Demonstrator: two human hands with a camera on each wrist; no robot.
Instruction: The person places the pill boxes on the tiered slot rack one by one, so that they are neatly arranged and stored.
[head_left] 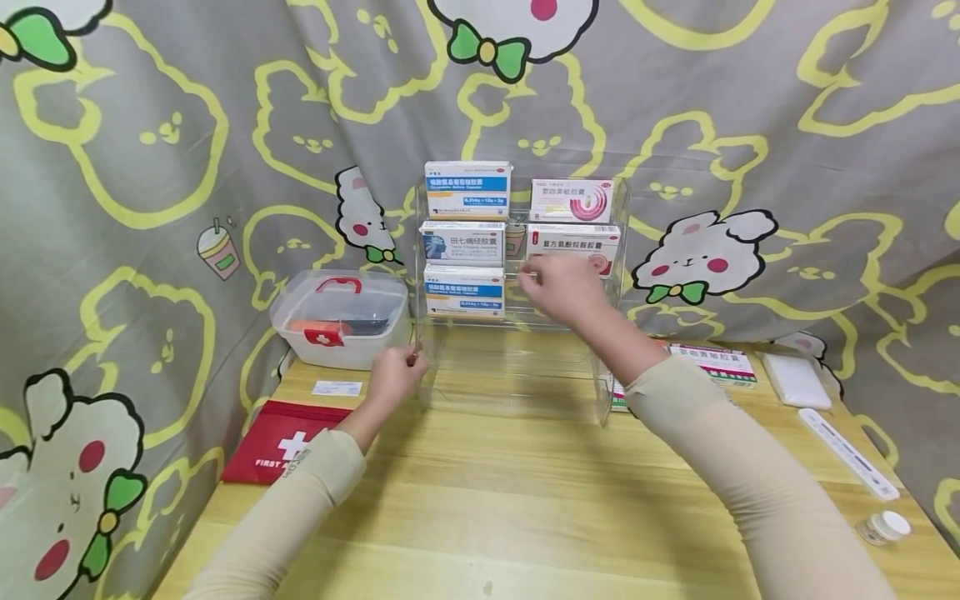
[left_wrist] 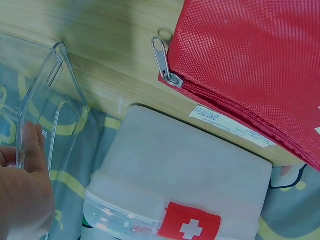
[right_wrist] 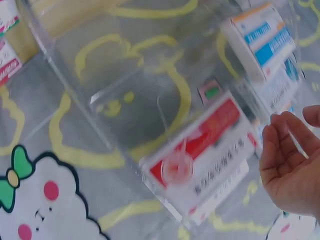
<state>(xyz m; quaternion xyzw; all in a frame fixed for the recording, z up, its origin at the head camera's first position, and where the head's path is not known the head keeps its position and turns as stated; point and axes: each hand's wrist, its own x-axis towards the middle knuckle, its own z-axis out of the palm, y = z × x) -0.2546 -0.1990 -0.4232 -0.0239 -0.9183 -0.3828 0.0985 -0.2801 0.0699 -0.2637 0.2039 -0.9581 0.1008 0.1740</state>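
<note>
A clear tiered display rack (head_left: pixel 517 360) stands on the table, holding several medicine boxes. My left hand (head_left: pixel 395 379) pinches the rack's left side panel, with the panel's edge (left_wrist: pixel 21 145) between thumb and fingers. In front of the right column is my right hand (head_left: pixel 567 287), its fingers (right_wrist: pixel 282 135) loosely bent with nothing in them. It partly hides a white-and-red medicine box (head_left: pixel 573 239) on the second tier. Above that is a box with a pink spiral (head_left: pixel 570 200). The left column bears two blue-and-white boxes (head_left: pixel 467 192) and, between them, a grey-blue one (head_left: pixel 463 244).
A lidded first-aid box (head_left: pixel 348 333) and a red first-aid pouch (head_left: pixel 273 442) lie left of the rack. To the right are more medicine boxes (head_left: pixel 716 365), a white packet (head_left: pixel 797 381), a long white strip (head_left: pixel 847 452) and a small white-capped bottle (head_left: pixel 883 527). A patterned curtain hangs behind.
</note>
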